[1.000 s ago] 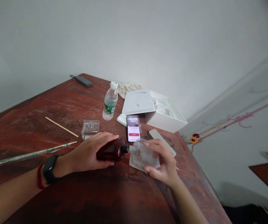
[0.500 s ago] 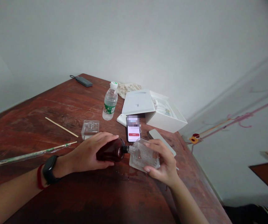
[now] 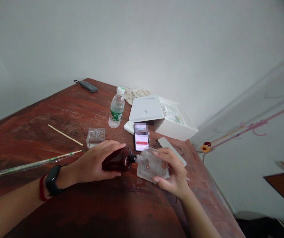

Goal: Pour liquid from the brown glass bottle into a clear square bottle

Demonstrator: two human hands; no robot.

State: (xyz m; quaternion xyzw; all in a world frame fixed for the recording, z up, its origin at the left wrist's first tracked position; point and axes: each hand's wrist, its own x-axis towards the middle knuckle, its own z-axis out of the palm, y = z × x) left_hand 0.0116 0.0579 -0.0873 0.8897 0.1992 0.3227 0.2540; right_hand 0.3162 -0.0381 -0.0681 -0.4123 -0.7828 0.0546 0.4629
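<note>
Fingers wrapped round a dark brown bottle, my left hand keeps it on its side, its black neck pointing right. That neck meets the mouth of a clear square glass bottle, also tipped on its side. My right hand grips the glass bottle from the right. Whether one neck sits inside the other, I cannot tell. Below the joined necks, wet drops shine on the wooden table. A clear square container stands just beyond my left hand.
A phone with a lit screen lies past the bottles, near a water bottle and an open white box. To the left are a thin stick and a long plastic-wrapped stick. A grey flat device lies right.
</note>
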